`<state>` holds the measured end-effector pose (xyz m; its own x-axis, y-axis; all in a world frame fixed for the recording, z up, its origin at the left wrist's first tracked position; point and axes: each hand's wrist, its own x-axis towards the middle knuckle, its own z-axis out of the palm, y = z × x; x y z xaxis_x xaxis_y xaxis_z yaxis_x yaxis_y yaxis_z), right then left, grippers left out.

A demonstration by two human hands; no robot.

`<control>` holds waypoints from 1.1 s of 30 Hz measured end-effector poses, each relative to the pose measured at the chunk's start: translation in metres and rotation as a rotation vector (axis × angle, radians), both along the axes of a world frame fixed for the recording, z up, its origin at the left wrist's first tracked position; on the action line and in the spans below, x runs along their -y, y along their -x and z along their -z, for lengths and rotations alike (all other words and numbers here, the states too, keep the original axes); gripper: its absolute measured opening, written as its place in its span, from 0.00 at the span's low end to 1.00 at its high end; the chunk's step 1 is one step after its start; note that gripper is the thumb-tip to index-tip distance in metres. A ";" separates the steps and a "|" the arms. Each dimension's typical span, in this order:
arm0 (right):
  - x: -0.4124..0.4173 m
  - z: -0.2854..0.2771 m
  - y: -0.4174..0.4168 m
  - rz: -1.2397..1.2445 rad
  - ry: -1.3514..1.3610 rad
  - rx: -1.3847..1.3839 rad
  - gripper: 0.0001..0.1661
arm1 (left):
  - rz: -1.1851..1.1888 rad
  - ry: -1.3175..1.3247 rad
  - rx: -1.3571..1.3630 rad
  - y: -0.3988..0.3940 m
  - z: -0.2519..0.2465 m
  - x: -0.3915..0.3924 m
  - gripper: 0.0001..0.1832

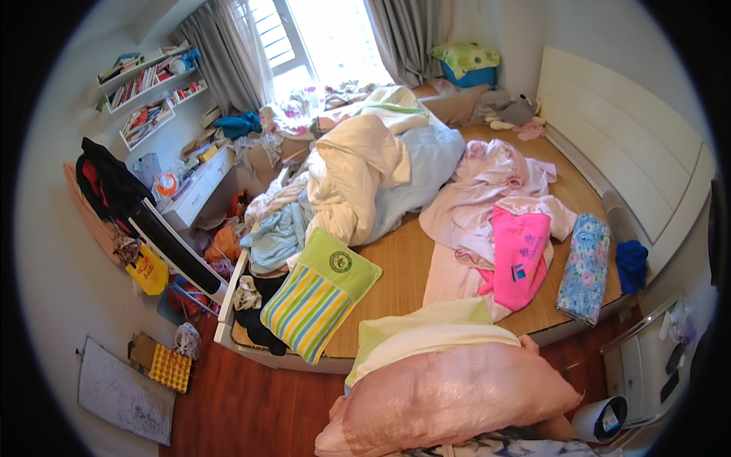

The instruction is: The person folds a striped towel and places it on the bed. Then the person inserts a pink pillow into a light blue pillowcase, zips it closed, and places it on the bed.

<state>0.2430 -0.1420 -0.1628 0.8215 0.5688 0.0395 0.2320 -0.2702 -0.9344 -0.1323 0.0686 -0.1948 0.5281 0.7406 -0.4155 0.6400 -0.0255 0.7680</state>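
Note:
A plump pillow in a pink cover (457,388) is held in front of my body, a pale yellow and green cloth (428,337) lying along its far edge. My right hand (529,344) grips the pillow's far right side, only the fingers showing. My left hand (338,407) is at its left end, mostly hidden behind the pillow. Beyond on the bed's bare wooden boards (394,268) lie a green striped pillow (320,297), a bright pink cloth bag (519,257), pale pink bedding (468,200) and a folded blue floral cloth (583,268).
Cream and blue quilts (365,171) are heaped on the bed's far side. A white headboard (622,143) stands at the right. A white bin (599,420) is on the wooden floor (245,394) at the lower right. A grey-white board (125,391) leans at the lower left.

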 end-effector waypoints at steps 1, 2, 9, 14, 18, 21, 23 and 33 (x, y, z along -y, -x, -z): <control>0.002 -0.009 0.005 0.006 -0.016 -0.072 0.12 | 0.076 0.012 -0.028 0.012 -0.007 0.006 0.21; 0.004 -0.020 0.010 0.013 -0.033 -0.145 0.11 | 0.167 0.007 -0.052 0.019 -0.016 0.004 0.21; -0.016 -0.087 0.008 -0.120 -0.354 -0.461 0.13 | 0.358 -0.202 0.069 0.072 -0.142 -0.020 0.21; -0.093 -0.174 0.035 -0.281 -0.304 -0.067 0.14 | 0.486 -0.201 0.425 -0.024 -0.270 -0.033 0.31; -0.142 -0.249 0.046 -0.230 -0.424 0.552 0.13 | 0.703 -0.360 0.633 -0.097 -0.309 0.011 0.41; -0.153 -0.325 0.070 -0.262 -0.418 0.840 0.11 | 0.555 -0.393 0.736 -0.106 -0.305 0.010 0.45; -0.162 -0.355 0.101 -0.317 -0.330 1.053 0.07 | 0.568 -0.382 0.710 -0.111 -0.277 -0.003 0.43; -0.190 -0.172 0.191 -0.755 0.414 1.149 0.04 | 0.037 0.420 0.668 -0.109 -0.004 0.034 0.36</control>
